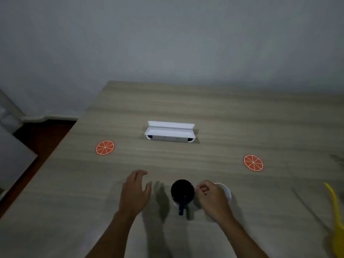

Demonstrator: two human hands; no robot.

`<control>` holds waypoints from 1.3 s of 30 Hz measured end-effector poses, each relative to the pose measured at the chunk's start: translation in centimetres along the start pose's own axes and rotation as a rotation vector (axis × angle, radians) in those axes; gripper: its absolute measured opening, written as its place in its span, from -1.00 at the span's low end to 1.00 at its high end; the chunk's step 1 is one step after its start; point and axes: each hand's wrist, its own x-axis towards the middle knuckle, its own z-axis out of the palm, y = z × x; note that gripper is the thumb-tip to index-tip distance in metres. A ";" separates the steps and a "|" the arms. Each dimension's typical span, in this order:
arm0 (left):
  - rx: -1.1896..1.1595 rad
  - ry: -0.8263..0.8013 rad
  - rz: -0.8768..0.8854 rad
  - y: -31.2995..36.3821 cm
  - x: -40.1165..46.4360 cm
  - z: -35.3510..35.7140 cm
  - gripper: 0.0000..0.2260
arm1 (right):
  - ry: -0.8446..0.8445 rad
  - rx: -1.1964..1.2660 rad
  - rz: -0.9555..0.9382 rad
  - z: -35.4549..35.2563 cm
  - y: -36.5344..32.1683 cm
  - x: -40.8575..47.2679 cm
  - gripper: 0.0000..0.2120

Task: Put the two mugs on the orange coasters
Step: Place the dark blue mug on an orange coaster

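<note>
Dark mug (182, 190) sits between a spread, empty left hand (135, 190) and the right hand (211, 194), curled over the white mug (226, 191) at three o'clock; whether it grips, I cannot tell. Crowding risks a knock.

Table (204, 112) (wood-grain): 2 coasters (105, 147), mugs (182, 190).

Prob. home room: wood-look table (223, 112), bare wall (167, 34).

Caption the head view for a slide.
Both hands near two mugs: right hand over the white mug, left hand open beside the dark mug, both orange coasters bare.
</note>
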 end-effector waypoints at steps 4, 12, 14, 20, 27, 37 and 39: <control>0.178 -0.196 -0.036 -3.0 -2.2 1.1 -0.47 | -0.045 0.102 0.188 3.7 2.7 -2.2 -0.87; 0.274 -0.372 0.026 -7.1 -2.7 1.6 -0.31 | -0.049 0.297 0.371 8.1 2.9 -3.6 -0.83; 0.291 -0.373 0.021 -8.5 -2.2 1.5 -0.23 | 0.009 0.310 0.369 8.9 2.8 -3.5 -0.80; 0.320 -0.405 -0.008 -11.7 -2.4 2.2 -0.13 | 0.120 0.277 0.350 11.2 2.5 -4.0 -0.75; 0.340 -0.411 0.048 -13.0 -2.9 1.9 -0.20 | 0.046 0.486 0.489 12.4 1.7 -4.0 -0.80; 0.396 -0.407 0.023 -18.1 1.2 -1.6 -0.20 | -0.001 0.654 0.403 14.9 -0.9 -2.4 -0.80; 0.397 -0.391 0.010 -18.8 2.0 -1.9 -0.19 | -0.036 0.642 0.385 15.8 -1.9 -1.9 -0.79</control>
